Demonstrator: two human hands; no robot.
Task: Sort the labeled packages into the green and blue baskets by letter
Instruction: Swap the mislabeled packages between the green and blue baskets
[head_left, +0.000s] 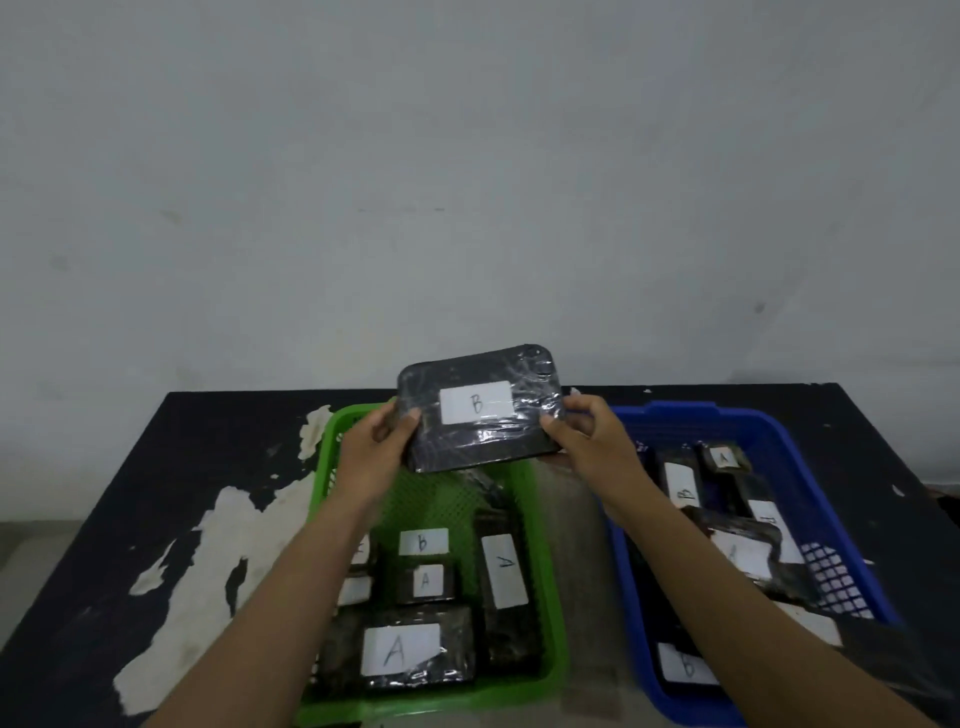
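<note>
Held package: black film-wrapped package (478, 410) with a white label reading B; lifted off the table, tilted label-up toward the camera; it hangs over the far end of the green basket (322, 467), its right edge toward the blue basket (779, 441)
Left hand (371, 447): grasps the package's left edge, thumb on the top face, fingers curled beneath
Right hand (587, 441): pinches the right edge the same way
Green basket contents: mixed; a large A package (400, 649) near the front, a small A package (426, 579) behind it, a B label (423, 541) further back
Blue basket contents: also mixed; a small A package (723, 457) at the back, a B package (685, 486) beside it
Step in hand: seemingly reading the letter; sorting looks unfinished in both baskets
Next move: carry the package to whichever basket takes B, which cannot be told from the contents; lower it onto a free patch, then let go
</note>
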